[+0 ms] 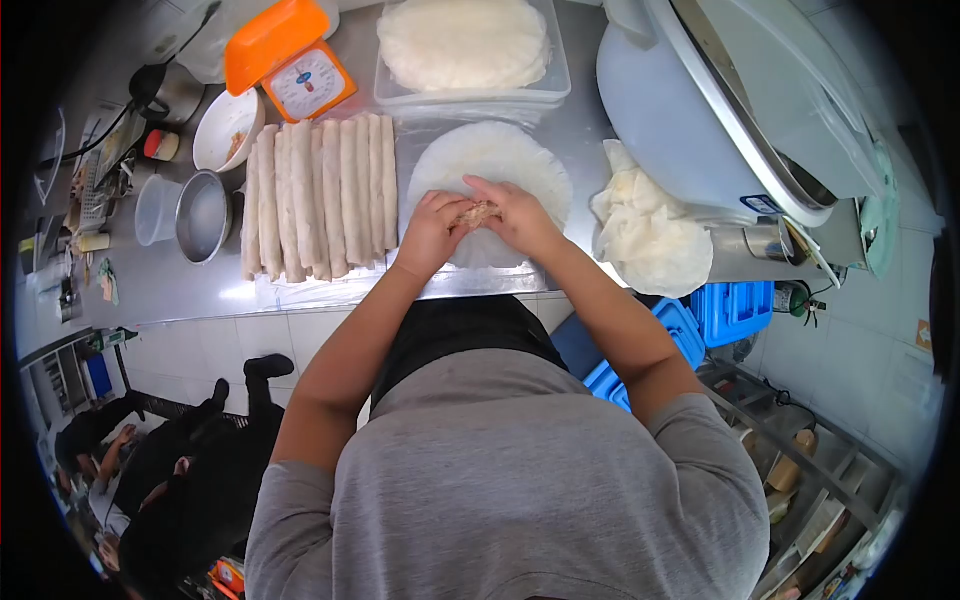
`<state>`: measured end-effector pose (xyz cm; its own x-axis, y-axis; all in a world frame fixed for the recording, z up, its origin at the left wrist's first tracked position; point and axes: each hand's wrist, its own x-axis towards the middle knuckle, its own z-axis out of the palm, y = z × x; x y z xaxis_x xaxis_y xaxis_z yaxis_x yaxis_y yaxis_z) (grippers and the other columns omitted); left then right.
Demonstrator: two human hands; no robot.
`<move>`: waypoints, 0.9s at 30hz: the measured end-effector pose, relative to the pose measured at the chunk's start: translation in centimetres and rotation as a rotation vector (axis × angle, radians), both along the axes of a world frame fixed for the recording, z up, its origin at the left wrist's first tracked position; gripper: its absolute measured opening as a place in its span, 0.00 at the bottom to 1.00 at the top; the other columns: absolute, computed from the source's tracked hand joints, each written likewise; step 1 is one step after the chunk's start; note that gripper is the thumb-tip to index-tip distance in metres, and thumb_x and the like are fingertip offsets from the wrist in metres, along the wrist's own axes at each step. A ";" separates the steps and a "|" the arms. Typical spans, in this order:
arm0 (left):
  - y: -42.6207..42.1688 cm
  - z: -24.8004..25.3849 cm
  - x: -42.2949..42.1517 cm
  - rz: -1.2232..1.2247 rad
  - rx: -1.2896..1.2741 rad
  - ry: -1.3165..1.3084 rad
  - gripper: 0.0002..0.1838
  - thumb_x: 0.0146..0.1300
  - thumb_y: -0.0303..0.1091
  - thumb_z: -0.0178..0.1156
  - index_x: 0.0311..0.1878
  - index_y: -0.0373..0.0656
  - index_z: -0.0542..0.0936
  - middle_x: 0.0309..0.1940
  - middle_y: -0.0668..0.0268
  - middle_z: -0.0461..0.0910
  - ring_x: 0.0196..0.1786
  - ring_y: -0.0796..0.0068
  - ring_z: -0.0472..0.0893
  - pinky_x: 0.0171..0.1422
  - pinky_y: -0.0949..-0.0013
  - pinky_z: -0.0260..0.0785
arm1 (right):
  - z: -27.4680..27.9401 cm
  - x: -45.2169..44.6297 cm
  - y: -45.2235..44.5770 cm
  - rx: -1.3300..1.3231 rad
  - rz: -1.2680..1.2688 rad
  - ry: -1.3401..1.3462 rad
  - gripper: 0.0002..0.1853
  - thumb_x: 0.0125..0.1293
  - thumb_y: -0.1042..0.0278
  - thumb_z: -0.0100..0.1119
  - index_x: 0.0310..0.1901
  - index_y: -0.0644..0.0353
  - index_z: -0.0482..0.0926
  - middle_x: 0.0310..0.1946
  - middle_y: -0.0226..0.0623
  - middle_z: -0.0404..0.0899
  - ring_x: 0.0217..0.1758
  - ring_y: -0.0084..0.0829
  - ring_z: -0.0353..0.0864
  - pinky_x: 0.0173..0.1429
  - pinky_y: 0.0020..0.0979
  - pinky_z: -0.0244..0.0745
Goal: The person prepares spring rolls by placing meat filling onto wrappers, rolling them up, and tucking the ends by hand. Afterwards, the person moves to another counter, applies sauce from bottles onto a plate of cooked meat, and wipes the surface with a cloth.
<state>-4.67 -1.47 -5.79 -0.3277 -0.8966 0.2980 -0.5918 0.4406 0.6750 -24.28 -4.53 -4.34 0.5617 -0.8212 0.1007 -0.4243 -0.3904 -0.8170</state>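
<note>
A round, pale spring roll wrapper (500,155) lies flat on the steel table in front of me. Over its middle, my left hand (434,232) and my right hand (522,222) are close together, with curled fingers around a lump of light brown minced filling (478,215). Both hands grip the lump from either side, and part of it is hidden by the fingers. Just left of my left hand, several long white rolls (318,200) lie side by side in a row. Right of my right hand sits a crumpled pile of wrappers (655,235).
A plastic tub of stacked wrappers (465,45) stands at the back. An orange scale (307,82), a white bowl (228,130) and a metal bowl (204,217) are at the left. A large pale tub (680,120) occupies the right. Other people (190,480) are at lower left.
</note>
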 end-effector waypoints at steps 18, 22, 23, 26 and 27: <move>0.5 -1.4 -0.3 -0.008 -0.102 -0.004 0.21 0.50 0.31 0.70 0.50 0.44 0.83 0.52 0.61 0.82 0.51 0.59 0.79 0.58 0.62 0.71 | -3.0 -3.9 0.0 -0.255 -0.033 -0.077 0.26 0.51 0.72 0.72 0.54 0.54 0.79 0.53 0.42 0.78 0.46 0.41 0.80 0.51 0.35 0.76; -0.6 -1.6 -1.0 -0.078 -0.138 -0.068 0.21 0.51 0.34 0.69 0.51 0.42 0.83 0.49 0.63 0.83 0.51 0.62 0.79 0.58 0.63 0.71 | -2.0 -4.6 -0.6 -0.197 -0.045 -0.033 0.19 0.50 0.71 0.71 0.47 0.58 0.82 0.53 0.40 0.78 0.51 0.39 0.78 0.50 0.34 0.76; -0.7 -1.1 -1.2 -0.070 -0.130 -0.071 0.20 0.51 0.34 0.68 0.49 0.42 0.83 0.48 0.63 0.83 0.50 0.62 0.80 0.58 0.64 0.71 | -0.6 -4.5 -0.1 -0.176 -0.082 -0.036 0.18 0.50 0.72 0.71 0.46 0.59 0.82 0.52 0.39 0.78 0.52 0.39 0.77 0.50 0.34 0.76; -0.4 0.5 -2.4 -0.075 -0.127 -0.086 0.17 0.51 0.33 0.68 0.46 0.40 0.83 0.45 0.63 0.84 0.49 0.64 0.80 0.57 0.64 0.72 | -0.2 -4.3 -0.1 -0.187 -0.037 0.054 0.18 0.50 0.73 0.70 0.45 0.60 0.82 0.50 0.39 0.78 0.52 0.40 0.77 0.50 0.35 0.76; -0.7 0.2 -3.0 -0.091 -0.151 -0.099 0.18 0.51 0.33 0.69 0.46 0.40 0.84 0.44 0.62 0.84 0.48 0.63 0.80 0.56 0.64 0.72 | -0.4 -4.3 -0.2 -0.205 0.005 0.097 0.18 0.50 0.74 0.70 0.45 0.61 0.82 0.49 0.39 0.78 0.52 0.40 0.77 0.50 0.35 0.75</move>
